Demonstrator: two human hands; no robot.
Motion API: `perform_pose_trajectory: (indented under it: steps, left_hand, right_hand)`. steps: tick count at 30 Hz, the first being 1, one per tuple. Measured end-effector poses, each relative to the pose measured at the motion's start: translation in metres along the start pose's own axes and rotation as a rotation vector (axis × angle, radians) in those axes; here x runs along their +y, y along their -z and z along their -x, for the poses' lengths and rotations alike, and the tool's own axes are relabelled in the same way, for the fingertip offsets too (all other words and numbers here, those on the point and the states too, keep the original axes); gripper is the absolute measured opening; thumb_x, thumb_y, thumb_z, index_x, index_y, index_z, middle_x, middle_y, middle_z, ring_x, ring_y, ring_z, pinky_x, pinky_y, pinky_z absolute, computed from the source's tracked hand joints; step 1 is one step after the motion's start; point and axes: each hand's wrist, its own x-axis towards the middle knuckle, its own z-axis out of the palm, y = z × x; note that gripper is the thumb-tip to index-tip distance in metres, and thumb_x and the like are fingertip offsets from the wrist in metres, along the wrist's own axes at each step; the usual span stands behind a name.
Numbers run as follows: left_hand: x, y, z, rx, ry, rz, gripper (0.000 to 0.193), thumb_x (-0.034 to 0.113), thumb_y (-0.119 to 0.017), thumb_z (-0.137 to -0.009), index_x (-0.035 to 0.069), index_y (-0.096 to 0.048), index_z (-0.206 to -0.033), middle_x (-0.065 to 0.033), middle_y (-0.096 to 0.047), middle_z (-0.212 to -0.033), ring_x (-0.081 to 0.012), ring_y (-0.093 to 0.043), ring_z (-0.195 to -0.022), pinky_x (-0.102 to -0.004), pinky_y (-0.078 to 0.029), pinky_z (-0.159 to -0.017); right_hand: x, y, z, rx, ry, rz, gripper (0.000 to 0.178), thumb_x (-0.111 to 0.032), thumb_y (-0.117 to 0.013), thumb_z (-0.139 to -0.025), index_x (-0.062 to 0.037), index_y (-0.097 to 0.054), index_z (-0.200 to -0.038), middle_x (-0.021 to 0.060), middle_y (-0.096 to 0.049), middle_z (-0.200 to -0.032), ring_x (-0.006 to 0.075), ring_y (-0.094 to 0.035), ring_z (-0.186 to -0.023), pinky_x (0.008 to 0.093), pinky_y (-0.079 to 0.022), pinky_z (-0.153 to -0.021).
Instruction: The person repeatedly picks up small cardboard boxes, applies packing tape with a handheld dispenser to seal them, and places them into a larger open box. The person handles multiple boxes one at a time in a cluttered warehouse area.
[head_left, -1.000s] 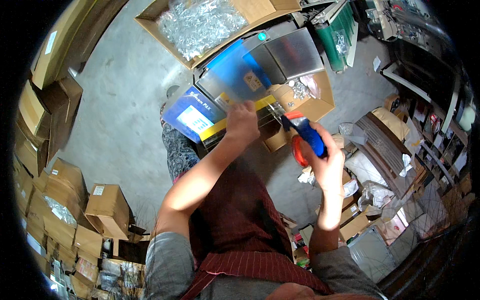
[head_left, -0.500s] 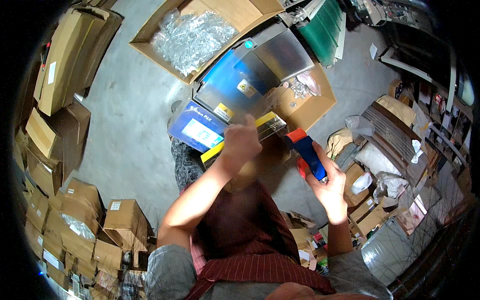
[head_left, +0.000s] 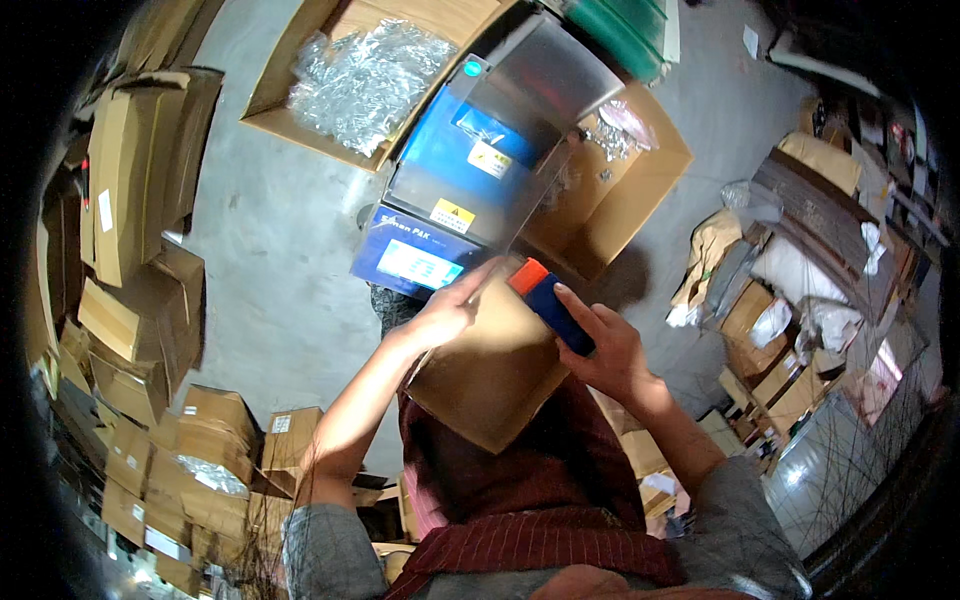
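Note:
A brown cardboard box (head_left: 495,365) is held at a tilt in front of my apron, one broad face turned up. My left hand (head_left: 445,312) grips its upper left edge, the fingertips partly blurred. My right hand (head_left: 610,350) is closed round a blue hand tool with an orange end (head_left: 562,315); its exact kind is not clear. The orange end lies over the box's upper right edge, though contact cannot be told. Just beyond stands a blue and steel packing machine (head_left: 470,150) with a lit screen (head_left: 420,264) and warning stickers.
Left of the machine, an open carton (head_left: 280,125) holds a heap of clear plastic packets (head_left: 370,85). Another open carton (head_left: 640,185) with small packets stands to its right. Stacked cartons (head_left: 215,430) line the left side. Wrapped goods and sacks (head_left: 800,260) crowd the right.
My left hand has come back from the machine's front to the box edge. My right hand has brought the blue tool leftward over the box. The yellow strip at the machine no longer shows.

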Motion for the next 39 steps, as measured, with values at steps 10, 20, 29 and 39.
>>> perform_pose_trajectory:
  steps: [10,20,29,39]
  left_hand:
    - [0.027,-0.002,-0.052,-0.15,0.326,0.173,0.066,0.042,-0.066,-0.095,0.003,-0.047,-0.144,-0.0134,-0.061,-0.13,-0.0191,-0.056,-0.119,-0.0311,-0.042,-0.103]
    - [0.031,-0.037,-0.095,-0.521,0.25,-0.321,0.064,0.059,-0.034,-0.105,0.01,-0.06,-0.137,-0.0225,-0.066,-0.129,-0.0415,-0.06,-0.123,-0.0413,-0.047,-0.105]
    - [-0.01,-0.045,-0.04,-0.615,0.495,-0.128,0.05,0.039,-0.049,-0.108,0.001,-0.056,-0.142,-0.0101,-0.067,-0.131,-0.0148,-0.059,-0.118,-0.0299,-0.045,-0.104]
    - [0.004,-0.048,-0.008,-0.474,0.34,0.035,0.036,0.026,-0.058,-0.106,0.004,-0.063,-0.134,-0.0012,-0.07,-0.113,-0.0088,-0.059,-0.101,-0.0276,-0.049,-0.091]
  right_hand:
    - [0.025,-0.047,0.029,0.087,-0.163,-0.159,0.084,-0.022,-0.079,-0.078,-0.0152,-0.043,-0.153,0.0178,-0.065,-0.095,0.0383,-0.067,-0.085,0.0457,-0.055,-0.074]
    - [0.043,-0.047,0.076,0.11,-0.245,-0.292,0.08,-0.02,-0.079,-0.079,-0.0133,-0.044,-0.151,0.0196,-0.068,-0.11,0.0398,-0.068,-0.094,0.0459,-0.056,-0.081]
    - [0.031,-0.036,0.112,-0.016,-0.213,-0.419,0.074,-0.025,-0.078,-0.079,-0.0144,-0.049,-0.147,0.0168,-0.068,-0.101,0.0388,-0.067,-0.089,0.046,-0.055,-0.077]
    - [0.012,-0.035,0.13,0.06,-0.173,-0.452,0.079,-0.024,-0.08,-0.079,-0.015,-0.046,-0.15,0.0166,-0.067,-0.099,0.037,-0.067,-0.087,0.0431,-0.055,-0.074]
